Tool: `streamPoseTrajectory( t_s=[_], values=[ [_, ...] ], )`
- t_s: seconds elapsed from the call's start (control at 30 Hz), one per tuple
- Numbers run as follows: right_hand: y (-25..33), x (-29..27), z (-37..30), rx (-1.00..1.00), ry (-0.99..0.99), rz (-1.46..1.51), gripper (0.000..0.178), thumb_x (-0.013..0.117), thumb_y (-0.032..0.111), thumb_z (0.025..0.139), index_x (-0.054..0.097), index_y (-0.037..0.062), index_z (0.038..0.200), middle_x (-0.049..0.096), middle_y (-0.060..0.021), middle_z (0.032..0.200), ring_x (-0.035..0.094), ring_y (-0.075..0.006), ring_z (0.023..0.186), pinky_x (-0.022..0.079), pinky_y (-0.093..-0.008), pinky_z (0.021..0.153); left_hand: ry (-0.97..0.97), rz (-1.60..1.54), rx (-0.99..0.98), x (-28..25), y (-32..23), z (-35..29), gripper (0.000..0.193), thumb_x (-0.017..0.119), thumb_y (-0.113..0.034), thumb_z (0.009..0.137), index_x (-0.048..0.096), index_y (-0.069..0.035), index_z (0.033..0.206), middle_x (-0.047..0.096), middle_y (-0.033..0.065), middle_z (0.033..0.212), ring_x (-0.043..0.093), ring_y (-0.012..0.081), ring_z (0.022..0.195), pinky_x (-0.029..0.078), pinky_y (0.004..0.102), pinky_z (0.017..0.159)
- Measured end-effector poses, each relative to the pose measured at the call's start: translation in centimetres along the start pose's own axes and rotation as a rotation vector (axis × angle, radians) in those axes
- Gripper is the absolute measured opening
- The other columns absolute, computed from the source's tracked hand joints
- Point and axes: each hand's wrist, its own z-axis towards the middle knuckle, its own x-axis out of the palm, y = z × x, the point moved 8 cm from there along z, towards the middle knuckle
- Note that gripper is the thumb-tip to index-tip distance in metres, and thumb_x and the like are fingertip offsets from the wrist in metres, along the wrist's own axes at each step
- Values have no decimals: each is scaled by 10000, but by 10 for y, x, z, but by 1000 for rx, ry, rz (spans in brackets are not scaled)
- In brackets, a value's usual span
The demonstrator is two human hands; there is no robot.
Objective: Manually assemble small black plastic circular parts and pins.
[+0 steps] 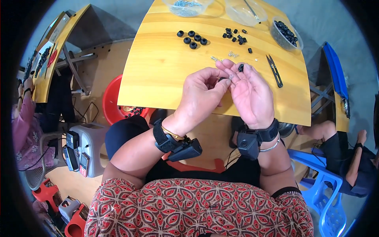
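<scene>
Both my hands meet over the near part of the wooden table (154,79). My left hand (199,93) is closed in a pinch on a round black bead (222,79), partly hidden by the fingers. Palm up beside it, my right hand (252,93) grips a small black bead (241,68) between thumb and fingers. A tiny clear piece (231,76) shows by its fingertips, too small to name. Beyond the hands lie several round black beads (193,45), a cluster of small black cylindrical beads (241,40) and small clear pieces (233,54).
Black thread snips (275,72) lie right of my hands. A clear tub of black beads (272,38) and two other clear bowls stand along the far side. Below the table's left edge sits a red basin (111,94). Other people sit at tables left and right.
</scene>
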Motion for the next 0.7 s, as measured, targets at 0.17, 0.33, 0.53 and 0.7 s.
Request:
streamPoseTrajectory(
  t_s=[0.17,0.33,0.53,0.7],
  values=[
    [2,13,-8,-131,11,-75,135,412,119,894,482,10,928,516,-165,1080,472,-257,1062,338,-366,940,-27,93,153,1,-3,-1,76,571,-28,787,580,14,850,543,-8,635,471,26,549,396,167,476],
    [0,16,-12,-123,-9,-105,115,404,95,885,473,13,924,520,-173,1072,484,-258,1042,348,-358,930,-65,192,436,2,-19,-9,58,583,15,748,567,-7,800,521,-28,617,450,8,566,377,151,500],
    [21,0,2,-22,71,-62,93,414,42,843,475,29,912,552,-155,958,548,-227,869,430,-340,816,-68,222,354,-3,-24,-12,69,601,-1,734,562,-14,790,528,-26,643,445,6,558,372,147,499],
    [15,-9,7,90,43,-119,93,454,36,823,477,31,913,529,-81,840,499,-139,720,464,-307,686,-50,256,388,-2,-30,-15,72,603,-4,730,560,-14,786,531,-23,649,451,9,561,377,153,496]
  ],
)
